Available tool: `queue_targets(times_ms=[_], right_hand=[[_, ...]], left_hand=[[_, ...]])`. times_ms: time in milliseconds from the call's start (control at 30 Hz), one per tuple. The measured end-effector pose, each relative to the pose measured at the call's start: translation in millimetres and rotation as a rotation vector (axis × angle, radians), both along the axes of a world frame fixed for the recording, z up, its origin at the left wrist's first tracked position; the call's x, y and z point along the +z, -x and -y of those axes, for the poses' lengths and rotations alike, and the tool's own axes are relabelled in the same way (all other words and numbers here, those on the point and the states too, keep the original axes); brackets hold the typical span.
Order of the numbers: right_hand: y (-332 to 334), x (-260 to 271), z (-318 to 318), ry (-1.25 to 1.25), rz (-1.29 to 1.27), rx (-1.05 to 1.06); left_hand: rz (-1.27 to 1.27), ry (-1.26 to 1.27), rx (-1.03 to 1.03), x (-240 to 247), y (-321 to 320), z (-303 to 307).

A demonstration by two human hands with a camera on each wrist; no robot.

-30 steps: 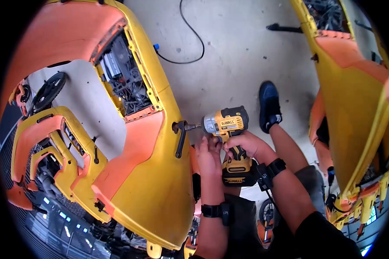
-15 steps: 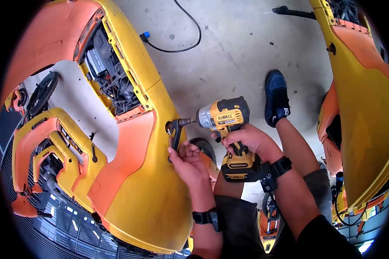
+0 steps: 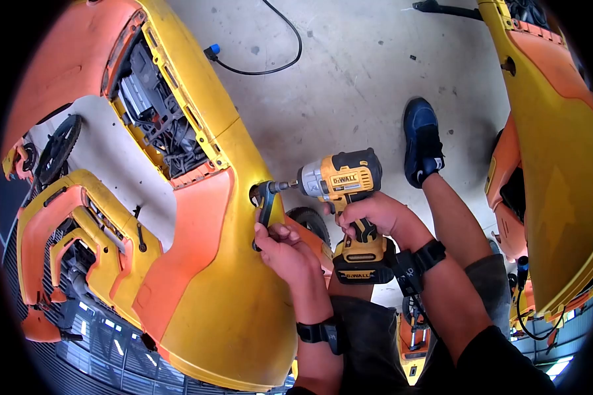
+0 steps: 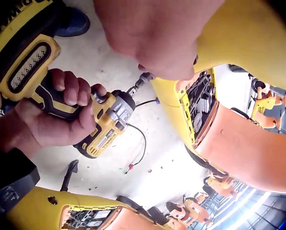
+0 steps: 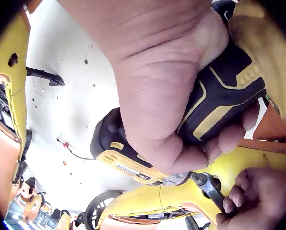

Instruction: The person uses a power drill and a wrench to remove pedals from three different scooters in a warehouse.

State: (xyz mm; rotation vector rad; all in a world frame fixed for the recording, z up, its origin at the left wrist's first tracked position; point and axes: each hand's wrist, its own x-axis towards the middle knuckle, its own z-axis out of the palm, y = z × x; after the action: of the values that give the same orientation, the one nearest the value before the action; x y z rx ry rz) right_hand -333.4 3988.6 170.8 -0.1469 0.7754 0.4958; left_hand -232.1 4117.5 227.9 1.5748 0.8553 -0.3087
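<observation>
My right hand [image 3: 379, 214] grips the handle of a yellow and black cordless impact driver [image 3: 350, 176], its index finger at the trigger. The driver lies level, nose to the left, and its socket [image 3: 281, 186] meets the upper end of a black crank arm [image 3: 266, 203]. That crank arm sits at a round hole in the side of a yellow and orange bike body [image 3: 224, 316]. Lower down the arm, my left hand [image 3: 286, 255] holds it between thumb and curled fingers. In the right wrist view the crank arm [image 5: 214, 190] runs into the left hand [image 5: 262, 196].
Another yellow and orange bike body [image 3: 553, 164] stands at the right. More bikes [image 3: 79, 243] are lined up at the left. A black cable [image 3: 270, 71] with a blue end lies on the concrete floor. My shoe [image 3: 422, 141] is planted between the bodies.
My left hand has moved left from beneath the driver's nose and taken hold of the crank arm. The driver's socket stays at the crank arm's upper end. The head view has shifted slightly.
</observation>
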Motion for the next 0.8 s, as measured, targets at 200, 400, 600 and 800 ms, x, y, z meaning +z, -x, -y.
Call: queue_targets(times_ms=[200, 400, 600, 800], right_hand=[[-3, 2, 5, 0.021, 0.016, 0.019], [-7, 8, 10, 0.035, -0.007, 0.049], [-13, 15, 14, 0.031, 0.013, 0.006], [-14, 20, 16, 0.129, 0.009, 0.041]], left_hand=[[-0.025, 0.008, -0.013, 5, -1, 6], [-0.031, 0.017, -0.042, 4, 0, 4], [-0.034, 0.037, -0.053, 7, -1, 6], [-0.024, 0.038, -0.054, 4, 0, 3]])
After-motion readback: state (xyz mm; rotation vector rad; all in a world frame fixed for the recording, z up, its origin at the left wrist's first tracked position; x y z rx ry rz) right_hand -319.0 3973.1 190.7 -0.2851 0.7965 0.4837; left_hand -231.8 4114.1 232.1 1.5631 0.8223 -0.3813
